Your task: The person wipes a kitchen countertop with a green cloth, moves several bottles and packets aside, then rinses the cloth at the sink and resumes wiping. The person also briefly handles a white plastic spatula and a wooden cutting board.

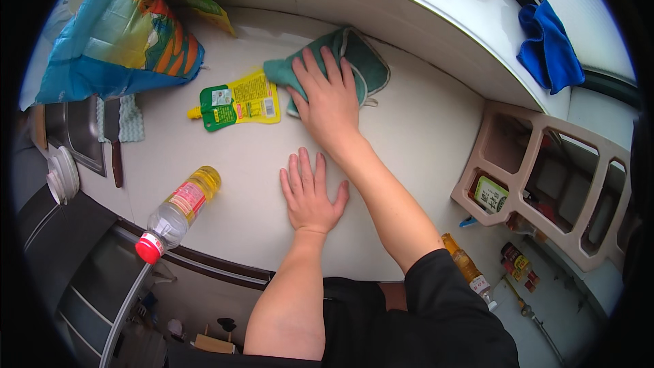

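My right hand (332, 102) presses flat on a green cloth (375, 56), which lies partly folded near the back of the white countertop (245, 163). Its fingers are spread over the fabric. Touching the cloth's left edge is a yellow and green squeeze pouch (242, 101) with a yellow cap. Nearer to me, my left hand (312, 202) rests palm down on the bare counter, fingers apart, holding nothing. A clear plastic bottle with a red cap (179, 212) and yellow liquid stands left of it, by the front edge.
At left are a large blue bag (122, 46), a knife (117, 158), a sink (76, 128) and stacked bowls (64, 176). A brown plastic rack (516, 179) and bottles, one of them amber (462, 260), are at right. A blue cloth (546, 48) hangs on the ledge.
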A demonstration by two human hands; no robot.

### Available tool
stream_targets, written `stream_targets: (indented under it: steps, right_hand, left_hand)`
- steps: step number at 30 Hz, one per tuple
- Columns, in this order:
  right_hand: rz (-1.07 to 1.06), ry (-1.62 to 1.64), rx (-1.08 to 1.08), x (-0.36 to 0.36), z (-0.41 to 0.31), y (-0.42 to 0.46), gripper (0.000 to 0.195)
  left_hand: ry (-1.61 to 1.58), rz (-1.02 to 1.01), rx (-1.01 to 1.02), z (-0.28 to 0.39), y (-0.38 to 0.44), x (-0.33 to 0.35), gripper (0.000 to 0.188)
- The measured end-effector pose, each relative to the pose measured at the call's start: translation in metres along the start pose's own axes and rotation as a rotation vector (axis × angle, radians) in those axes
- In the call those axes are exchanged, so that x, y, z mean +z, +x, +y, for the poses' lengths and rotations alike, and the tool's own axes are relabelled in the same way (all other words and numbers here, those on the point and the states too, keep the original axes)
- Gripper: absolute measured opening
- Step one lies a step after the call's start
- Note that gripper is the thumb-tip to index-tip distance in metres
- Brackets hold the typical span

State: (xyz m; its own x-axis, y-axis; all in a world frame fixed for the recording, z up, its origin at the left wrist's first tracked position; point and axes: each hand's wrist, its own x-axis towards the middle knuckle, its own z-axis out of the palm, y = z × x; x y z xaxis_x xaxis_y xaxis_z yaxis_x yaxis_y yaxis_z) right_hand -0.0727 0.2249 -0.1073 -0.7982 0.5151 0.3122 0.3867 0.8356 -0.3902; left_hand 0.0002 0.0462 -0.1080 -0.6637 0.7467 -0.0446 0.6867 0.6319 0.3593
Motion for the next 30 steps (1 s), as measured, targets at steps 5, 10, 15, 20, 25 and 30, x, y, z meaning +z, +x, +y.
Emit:
stream_targets:
  steps: [5, 10, 15, 20, 25, 30]
  right_hand:
    - [-0.171, -0.012, 0.098, -0.058, 0.014, -0.089, 0.054]
    - [-0.042, -0.051, 0.048, -0.028, 0.009, -0.044, 0.048]
    - [0.041, 0.058, -0.119, 0.029, -0.022, 0.042, 0.042]
    - [-0.126, 0.156, -0.116, -0.019, -0.001, -0.024, 0.045]
    - [0.053, -0.167, 0.472, -0.083, 0.085, -0.123, 0.047]
    - [0.198, -0.284, 0.62, -0.056, 0.072, -0.1, 0.045]
  left_hand:
    - [-0.039, 0.033, -0.02, -0.001, -0.002, 0.0, 0.078]
    - [-0.041, 0.047, -0.022, 0.0, -0.003, 0.003, 0.078]
    - [-0.023, 0.012, -0.006, 0.001, -0.001, -0.004, 0.079]
    - [-0.003, 0.037, -0.01, -0.001, -0.005, 0.001, 0.079]
    - [0.004, 0.022, 0.004, 0.002, -0.003, -0.002, 0.079]
    - [0.033, 0.004, -0.003, 0.005, -0.002, -0.001, 0.079]
